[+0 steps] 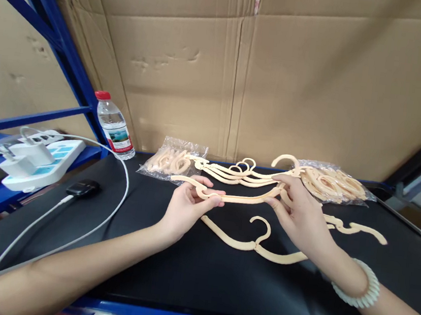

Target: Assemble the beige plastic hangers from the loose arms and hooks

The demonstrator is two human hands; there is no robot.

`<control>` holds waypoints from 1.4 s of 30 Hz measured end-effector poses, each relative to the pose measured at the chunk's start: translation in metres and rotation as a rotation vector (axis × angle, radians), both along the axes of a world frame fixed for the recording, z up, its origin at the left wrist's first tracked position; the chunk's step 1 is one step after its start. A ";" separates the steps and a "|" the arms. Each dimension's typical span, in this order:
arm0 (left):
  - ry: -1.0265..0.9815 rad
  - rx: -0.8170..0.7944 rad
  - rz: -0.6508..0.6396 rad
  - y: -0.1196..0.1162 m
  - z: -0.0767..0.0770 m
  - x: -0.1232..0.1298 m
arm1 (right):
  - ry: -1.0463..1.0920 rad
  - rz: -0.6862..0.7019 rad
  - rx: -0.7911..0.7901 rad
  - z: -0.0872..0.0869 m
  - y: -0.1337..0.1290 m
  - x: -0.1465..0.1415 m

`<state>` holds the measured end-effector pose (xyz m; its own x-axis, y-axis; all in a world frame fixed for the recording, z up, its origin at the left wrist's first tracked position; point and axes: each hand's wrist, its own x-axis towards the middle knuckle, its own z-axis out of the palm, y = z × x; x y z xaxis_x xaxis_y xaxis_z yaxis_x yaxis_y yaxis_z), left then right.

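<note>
A cream plastic hanger (245, 199) is held above the black table. My left hand (189, 203) pinches its left part near a notch, fingers closed. At the joint near the hook, my right hand (299, 212) grips it, partly hiding its right part. Below my hands another hanger (238, 242) lies on the table, hook upward in view. Further hangers (227, 174) lie in a row behind. One more hanger piece (368, 231) shows to the right of my right hand. Clear bags of cream parts lie at the back left (169, 162) and back right (335, 184).
A water bottle (116, 128) with a red cap stands at the back left. Left of it are a white power strip (56, 161), a black device (83, 189) and a looping white cable (123, 200). Cardboard (300, 76) rises behind the table (187, 282). A metal-edged tray (417, 224) is at right.
</note>
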<state>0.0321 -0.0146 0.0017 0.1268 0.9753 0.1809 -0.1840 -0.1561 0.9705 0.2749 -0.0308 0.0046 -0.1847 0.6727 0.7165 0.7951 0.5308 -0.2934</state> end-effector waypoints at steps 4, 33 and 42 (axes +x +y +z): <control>-0.053 -0.050 0.044 0.004 -0.004 -0.003 | -0.104 0.040 -0.086 -0.005 0.011 0.008; 0.388 0.309 0.094 0.089 0.023 -0.048 | -0.307 -0.116 -0.140 0.014 0.082 0.041; 1.039 0.558 0.209 0.119 0.037 -0.052 | -0.462 -0.157 -0.238 0.007 0.120 0.020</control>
<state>-0.0201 0.1042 0.0389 0.3113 0.8141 0.4901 0.7270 -0.5362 0.4289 0.2952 0.0887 0.0117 -0.3289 0.8514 0.4086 0.9341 0.3570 0.0082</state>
